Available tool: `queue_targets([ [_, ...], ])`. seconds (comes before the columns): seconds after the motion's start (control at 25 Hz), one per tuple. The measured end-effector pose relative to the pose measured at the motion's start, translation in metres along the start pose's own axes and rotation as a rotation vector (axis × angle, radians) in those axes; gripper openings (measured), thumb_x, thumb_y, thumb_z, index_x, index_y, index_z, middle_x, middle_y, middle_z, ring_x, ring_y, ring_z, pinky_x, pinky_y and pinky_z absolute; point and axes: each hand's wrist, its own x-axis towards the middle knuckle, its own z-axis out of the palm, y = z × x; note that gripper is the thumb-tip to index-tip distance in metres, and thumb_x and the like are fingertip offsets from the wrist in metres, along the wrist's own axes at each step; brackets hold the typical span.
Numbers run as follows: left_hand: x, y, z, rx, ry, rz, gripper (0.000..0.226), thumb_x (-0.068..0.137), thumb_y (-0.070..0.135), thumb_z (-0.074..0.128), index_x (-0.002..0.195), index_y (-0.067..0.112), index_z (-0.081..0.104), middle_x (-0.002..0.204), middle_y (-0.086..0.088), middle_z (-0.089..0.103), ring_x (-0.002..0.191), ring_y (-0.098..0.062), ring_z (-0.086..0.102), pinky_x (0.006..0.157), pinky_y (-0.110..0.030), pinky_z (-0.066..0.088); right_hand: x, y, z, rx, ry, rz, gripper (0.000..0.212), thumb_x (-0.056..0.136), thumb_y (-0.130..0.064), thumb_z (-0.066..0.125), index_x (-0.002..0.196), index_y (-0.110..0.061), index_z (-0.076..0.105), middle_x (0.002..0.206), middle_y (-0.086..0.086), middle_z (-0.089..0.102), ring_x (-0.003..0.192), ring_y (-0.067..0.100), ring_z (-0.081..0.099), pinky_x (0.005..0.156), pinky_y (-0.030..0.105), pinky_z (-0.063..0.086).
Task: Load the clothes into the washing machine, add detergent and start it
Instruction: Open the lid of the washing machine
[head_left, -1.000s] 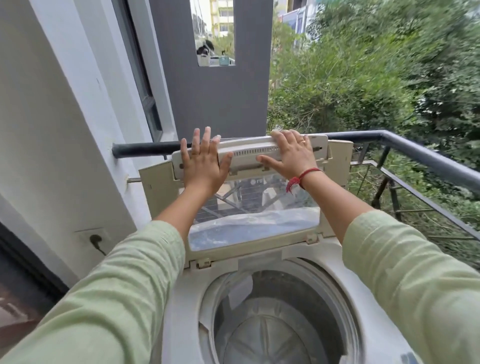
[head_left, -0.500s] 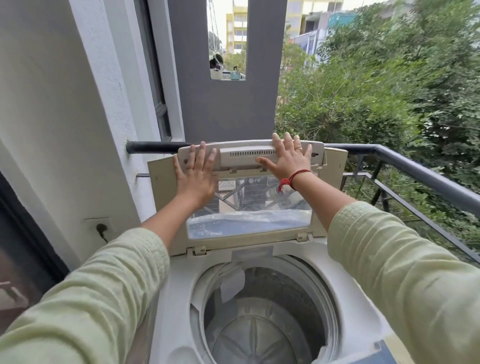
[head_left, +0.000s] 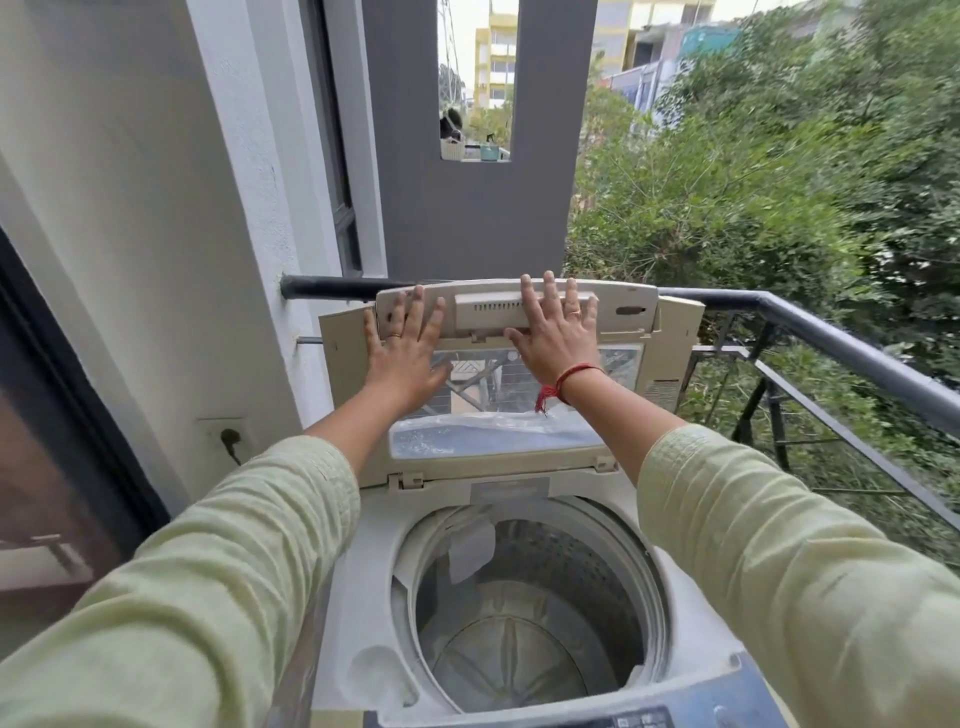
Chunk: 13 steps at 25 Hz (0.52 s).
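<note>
Standing open at the near edge of the balcony, the washing machine (head_left: 363, 571) shows its round drum (head_left: 519, 613) with no clothes in it and free room above the mouth. Its folded lid (head_left: 519, 447) is raised upright at the back, leaning toward the dark railing (head_left: 857, 348) that runs behind it and off to the right. The white wall (head_left: 156, 234) with a socket (head_left: 228, 436) lies close on the left; bushes fill the space past the rail.

Both hands are spread flat, fingers apart, gripping nothing. The left hand (head_left: 408, 348) presses the lid's upper left corner; the right hand (head_left: 558, 332) lies over the vented strip along the lid's top edge.

Compared with half a second ago, both hands sit in much the same spots on the lid, and the lid stands a little more upright against the rail.

A small round logo on the lid's window and a label at its lower right corner are too blurred to read.
</note>
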Motion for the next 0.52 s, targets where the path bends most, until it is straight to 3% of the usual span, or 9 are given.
queue_targets([
  [0.12,-0.013,0.004,-0.005,-0.144,0.102,-0.012,0.081,0.094,0.050,0.039,0.148,0.023,-0.014,0.155,-0.004,-0.023,0.143,-0.023,-0.021,0.110,-0.052,-0.016,-0.015,0.000,-0.010,0.038,-0.008,-0.007,0.072,0.092,-0.063,0.018,0.149,-0.026,-0.007,0.159,0.008,-0.003,0.145,0.034,-0.007,0.115,0.058,-0.001],
  [0.24,-0.037,0.007,-0.022,-0.235,0.230,0.001,0.077,0.092,0.043,0.048,0.150,0.020,0.004,0.159,-0.005,-0.008,0.145,-0.024,-0.012,0.111,-0.054,-0.010,-0.046,-0.009,-0.037,0.187,0.141,-0.051,0.066,0.092,-0.060,0.026,0.146,-0.022,0.024,0.154,0.007,0.023,0.144,0.029,0.014,0.114,0.059,0.005],
  [0.32,-0.068,0.006,-0.032,-0.328,0.345,-0.032,0.067,0.089,0.039,0.053,0.146,0.021,0.022,0.158,-0.006,0.008,0.146,-0.025,-0.002,0.112,-0.054,-0.005,-0.080,-0.017,-0.057,0.303,0.343,-0.146,0.051,0.091,-0.052,0.035,0.130,-0.021,0.048,0.138,0.007,0.045,0.133,0.028,0.037,0.113,0.059,0.014],
  [0.4,-0.119,0.004,-0.042,-0.429,0.441,-0.095,0.054,0.087,0.039,0.050,0.136,0.021,0.037,0.152,-0.005,0.026,0.144,-0.025,0.012,0.113,-0.054,0.002,-0.121,-0.022,-0.073,0.396,0.482,-0.232,0.035,0.091,-0.043,0.046,0.115,-0.021,0.058,0.124,0.004,0.055,0.117,0.025,0.049,0.109,0.055,0.027],
  [0.52,-0.220,-0.005,-0.041,-0.490,0.485,-0.235,0.043,0.086,0.042,0.043,0.121,0.017,0.051,0.132,-0.005,0.051,0.134,-0.026,0.036,0.111,-0.054,0.021,-0.190,-0.040,-0.079,0.596,0.435,-0.348,0.023,0.090,-0.032,0.053,0.104,-0.018,0.065,0.110,0.002,0.059,0.105,0.022,0.055,0.096,0.043,0.039],
])
